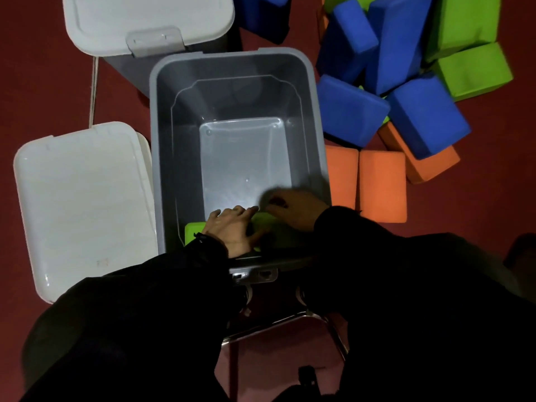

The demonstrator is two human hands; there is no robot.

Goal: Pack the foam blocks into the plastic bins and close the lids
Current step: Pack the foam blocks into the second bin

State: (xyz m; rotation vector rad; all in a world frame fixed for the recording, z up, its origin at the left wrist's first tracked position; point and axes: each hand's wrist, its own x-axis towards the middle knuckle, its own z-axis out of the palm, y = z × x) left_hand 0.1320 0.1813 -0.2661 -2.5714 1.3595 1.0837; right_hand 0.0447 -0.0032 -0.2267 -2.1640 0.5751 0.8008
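- While both hands reach into the open grey bin (162, 117), a green block (193, 231) lies against its near wall.
- Left hand (233, 230) rests on the block with fingers spread flat; right hand (290, 208) is blurred, so I cannot tell its grip.
- Blue blocks (351, 110), orange blocks (381, 185) and more green blocks (472, 69) are heaped on the floor just right of the bin.
- Blocks look light, soft and squashy: hold each across its broad faces.
- White lid (84, 204) lies left.
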